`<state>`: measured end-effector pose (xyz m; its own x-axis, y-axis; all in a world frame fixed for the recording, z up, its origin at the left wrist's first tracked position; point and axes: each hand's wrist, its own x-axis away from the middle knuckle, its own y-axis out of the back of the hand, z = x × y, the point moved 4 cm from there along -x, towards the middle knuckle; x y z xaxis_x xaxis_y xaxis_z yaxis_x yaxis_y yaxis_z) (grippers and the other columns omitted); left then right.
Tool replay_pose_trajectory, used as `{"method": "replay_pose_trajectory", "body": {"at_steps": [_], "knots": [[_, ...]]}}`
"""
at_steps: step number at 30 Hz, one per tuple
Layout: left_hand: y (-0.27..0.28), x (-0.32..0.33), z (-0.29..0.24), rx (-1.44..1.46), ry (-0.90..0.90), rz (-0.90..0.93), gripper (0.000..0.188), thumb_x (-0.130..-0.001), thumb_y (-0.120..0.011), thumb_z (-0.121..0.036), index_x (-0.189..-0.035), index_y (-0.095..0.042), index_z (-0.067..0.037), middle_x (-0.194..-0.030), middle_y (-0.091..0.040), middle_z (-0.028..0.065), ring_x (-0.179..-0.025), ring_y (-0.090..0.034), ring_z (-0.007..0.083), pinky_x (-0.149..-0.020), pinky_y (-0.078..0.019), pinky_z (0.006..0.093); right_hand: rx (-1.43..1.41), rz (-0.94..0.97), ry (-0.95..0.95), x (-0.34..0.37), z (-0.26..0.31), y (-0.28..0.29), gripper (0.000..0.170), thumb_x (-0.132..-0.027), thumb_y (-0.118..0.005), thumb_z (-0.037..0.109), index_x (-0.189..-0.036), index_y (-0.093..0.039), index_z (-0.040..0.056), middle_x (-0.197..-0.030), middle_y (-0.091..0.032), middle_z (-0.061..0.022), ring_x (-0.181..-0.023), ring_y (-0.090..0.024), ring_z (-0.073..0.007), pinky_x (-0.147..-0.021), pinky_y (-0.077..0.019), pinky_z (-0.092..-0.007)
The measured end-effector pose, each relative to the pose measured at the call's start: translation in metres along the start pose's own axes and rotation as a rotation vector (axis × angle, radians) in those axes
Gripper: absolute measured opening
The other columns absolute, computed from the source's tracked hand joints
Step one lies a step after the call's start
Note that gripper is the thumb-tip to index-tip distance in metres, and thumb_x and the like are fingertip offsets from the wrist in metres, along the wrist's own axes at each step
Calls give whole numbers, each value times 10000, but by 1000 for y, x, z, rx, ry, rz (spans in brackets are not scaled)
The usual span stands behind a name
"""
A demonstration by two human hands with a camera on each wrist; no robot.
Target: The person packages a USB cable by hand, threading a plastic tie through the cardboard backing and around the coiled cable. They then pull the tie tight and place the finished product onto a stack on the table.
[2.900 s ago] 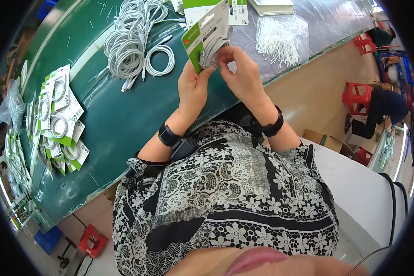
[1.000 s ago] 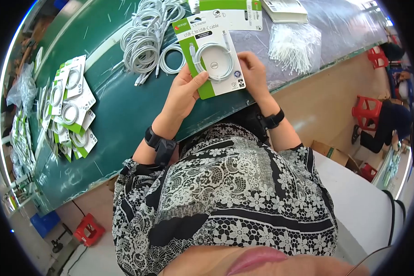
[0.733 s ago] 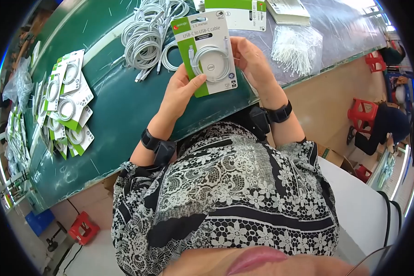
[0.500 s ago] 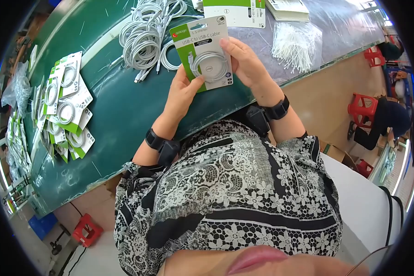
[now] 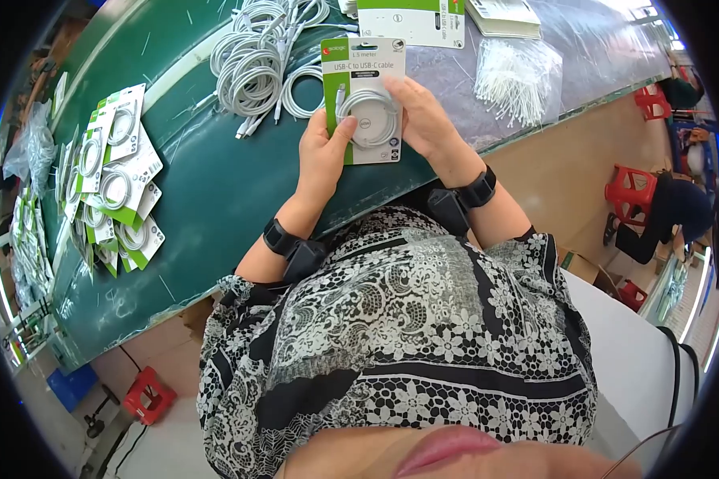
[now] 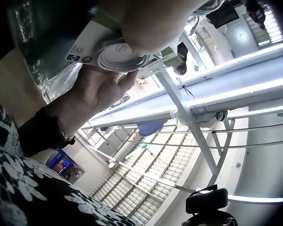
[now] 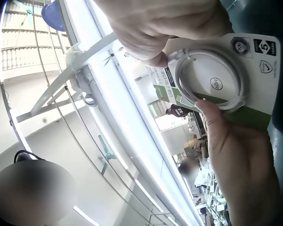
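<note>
A green and white card [image 5: 383, 150] with a coiled white cable [image 5: 390, 120] fixed on its front is held upright in front of the body. My left hand [image 5: 324, 160] grips its lower left side, thumb lying on the coil. My right hand [image 5: 431, 132] holds the right side, with the thumb near the cable's upper right end. The right wrist view shows the coil [image 7: 240, 75] between the left hand [image 7: 240, 165] and the right hand [image 7: 174, 23]. In the left wrist view the card [image 6: 82, 44] is partly covered by the left hand [image 6: 151, 21].
Loose coiled cables [image 5: 248, 80] lie behind the left hand on the green table [image 5: 208, 191]. Carded cables [image 5: 116, 184] are piled at the left. White ties [image 5: 511, 88] in a plastic bag and a stack of cards [image 5: 507, 20] lie at the back right.
The card has turned from edge-on to face the head camera, then straightened upright. My right hand has come up from the card's lower right to its upper right side.
</note>
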<state>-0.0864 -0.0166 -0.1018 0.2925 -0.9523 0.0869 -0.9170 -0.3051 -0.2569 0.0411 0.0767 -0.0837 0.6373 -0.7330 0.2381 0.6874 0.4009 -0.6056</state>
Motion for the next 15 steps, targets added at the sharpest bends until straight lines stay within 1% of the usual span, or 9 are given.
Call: {"method": "replay_pose_trajectory", "body": {"at_steps": [2, 5, 6, 8, 9, 11, 12, 13, 15], "knots": [[4, -6, 2, -28, 27, 25, 292, -941, -573, -150, -1175, -500, 8, -1034, -606, 51, -924, -560, 85, -791, -472, 238, -12, 19, -4, -3, -4, 0, 344, -960, -534, 244, -1193, -503, -7, -1126, -607, -85, -979, -613, -145, -839, -515, -282], [7, -6, -2, -8, 31, 30, 340, -924, -595, -150, -1202, -489, 16, -1033, -601, 52, -931, -554, 87, -790, -476, 247, 371, -79, 223, 1, -1, -4, 344, -952, -548, 246, -1166, -518, -22, -1027, -617, -64, -900, -601, -121, -774, -508, -261], [4, -5, -3, 33, 31, 43, 353, -914, -604, -142, -1207, -486, 15, -1044, -597, 55, -940, -551, 91, -795, -475, 252, 366, -64, 226, 1, -2, -5, 344, -952, -548, 246, -1166, -518, -22, -1027, -617, -64, -900, -601, -121, -774, -508, -261], [0, 0, -3, 64, 18, 36, 366, -905, -614, -135, -1212, -482, 14, -1054, -592, 57, -950, -547, 94, -800, -475, 256, 489, -141, 177, 1, -3, 1, 368, -949, -555, 259, -1188, -506, -16, -1016, -603, -63, -915, -582, -121, -779, -498, -263], [-1, 3, -4, 0, -4, 71, 389, -888, -628, -127, -1218, -476, 11, -1078, -581, 61, -968, -542, 104, -812, -471, 260, 551, -161, 155, -1, -3, 3, 380, -947, -558, 265, -1199, -501, -13, -1011, -596, -63, -923, -573, -121, -782, -493, -264], [9, 6, -6, -113, -115, 83, 416, -860, -650, -114, -1215, -469, 5, -1110, -561, 63, -989, -531, 119, -819, -466, 266, 668, -80, 306, -3, -8, 7, 409, -948, -555, 270, -1235, -478, -11, -1056, -559, -81, -963, -550, -134, -802, -484, -276], [24, 9, -10, -159, -180, 75, 419, -849, -657, -108, -1206, -467, 2, -1117, -552, 61, -992, -526, 124, -815, -465, 270, 565, -50, 286, 2, 3, -14, 415, -952, -547, 274, -1245, -473, -9, -1088, -541, -90, -973, -541, -135, -809, -482, -283], [53, 14, -31, -204, -217, -22, 419, -849, -657, -108, -1206, -467, 2, -1117, -552, 61, -992, -526, 124, -815, -465, 270, 469, -28, 250, 10, 14, -28, 420, -956, -539, 279, -1255, -467, -7, -1119, -523, -99, -983, -532, -136, -816, -481, -290], [91, 28, -75, -142, -296, -210, 385, -852, -654, -103, -1175, -475, 3, -1078, -561, 66, -948, -535, 129, -784, -470, 275, 438, -13, 340, 5, 18, -10, 418, -976, -500, 273, -1301, -438, 15, -1145, -515, -88, -909, -556, -134, -806, -481, -289]]}}
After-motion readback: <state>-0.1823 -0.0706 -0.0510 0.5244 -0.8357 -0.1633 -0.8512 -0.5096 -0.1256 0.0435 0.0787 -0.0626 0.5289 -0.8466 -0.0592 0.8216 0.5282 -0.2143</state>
